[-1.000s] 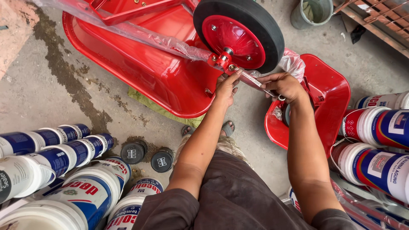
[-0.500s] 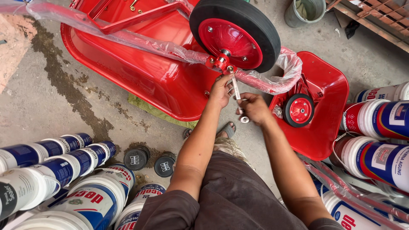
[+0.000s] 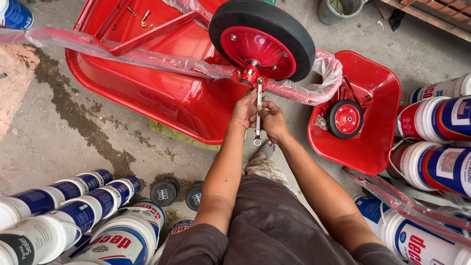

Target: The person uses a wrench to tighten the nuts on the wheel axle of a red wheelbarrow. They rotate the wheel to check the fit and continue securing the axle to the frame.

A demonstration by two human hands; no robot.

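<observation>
At left lie about six blue-white cans [image 3: 73, 211] and two black caps [image 3: 164, 191]. The left hand [image 3: 244, 110] and right hand [image 3: 273, 120] both grip one wrench [image 3: 258, 110], hanging from the wheel [image 3: 262, 39] axle. One red tray [image 3: 162, 93]; a second tray [image 3: 368, 103] right. Bare floor [image 3: 64, 132] between.

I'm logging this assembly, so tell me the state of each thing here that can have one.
wrench: upright, top end on the axle fitting, gripped by both hands
left hand: closed on the wrench
right hand: closed on the wrench
large wheel: mounted in the plastic-wrapped frame
red tray: tipped on its side
small wheel: loose in the second tray
</observation>
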